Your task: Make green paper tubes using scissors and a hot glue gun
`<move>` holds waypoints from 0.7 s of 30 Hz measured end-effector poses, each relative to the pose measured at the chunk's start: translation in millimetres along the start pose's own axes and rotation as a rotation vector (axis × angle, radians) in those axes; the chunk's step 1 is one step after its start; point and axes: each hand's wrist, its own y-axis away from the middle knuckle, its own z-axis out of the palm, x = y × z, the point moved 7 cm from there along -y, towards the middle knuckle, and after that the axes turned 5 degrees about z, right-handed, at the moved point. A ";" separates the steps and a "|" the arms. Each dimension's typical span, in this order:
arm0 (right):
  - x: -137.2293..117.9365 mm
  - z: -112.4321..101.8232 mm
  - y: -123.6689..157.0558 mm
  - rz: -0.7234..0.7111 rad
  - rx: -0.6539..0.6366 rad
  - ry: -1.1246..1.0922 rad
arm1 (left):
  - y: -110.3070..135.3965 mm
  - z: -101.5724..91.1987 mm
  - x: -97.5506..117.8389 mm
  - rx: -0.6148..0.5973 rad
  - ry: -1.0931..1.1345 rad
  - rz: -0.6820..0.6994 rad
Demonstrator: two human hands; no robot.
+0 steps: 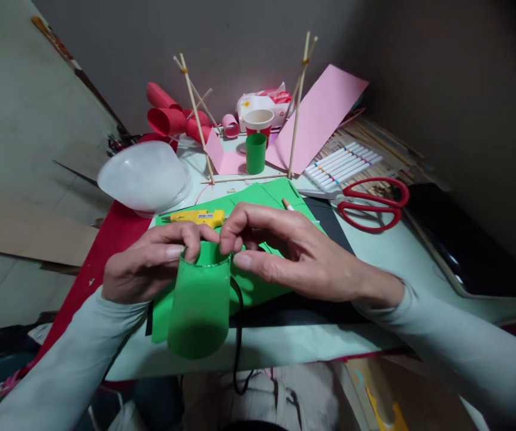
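Observation:
A green paper tube [199,305], slightly wider at its lower end, is held near the table's front edge. My left hand [150,257] grips its upper rim, with fingers bent over into the opening. At the rim's right side, my right hand [285,254] has thumb and forefinger close together; whether something small is between them I cannot make out. Just behind my left hand lies a yellow glue gun [197,218], and a black cord [239,335] hangs beside the tube. Green paper sheets [258,293] lie under my hands on black paper [303,311].
Red-handled scissors [370,206], white markers [343,164] and a black tablet [464,239] are on the right. Behind stand a stick frame [300,114], a small green cup [256,154] and a paper cup [259,120]. A white translucent bowl [143,173] and red paper rolls [166,120] are left.

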 end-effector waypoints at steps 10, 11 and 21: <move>0.6 2.4 -3.9 -0.008 0.003 -0.040 | 0.1 2.8 -2.8 -0.036 -0.029 -0.024; 0.9 3.1 -3.9 -0.011 0.005 -0.028 | 0.2 2.7 -2.8 -0.036 -0.032 -0.022; -1.8 -21.6 -2.1 0.090 0.147 -0.037 | 9.1 -22.0 0.7 0.079 -0.097 -0.006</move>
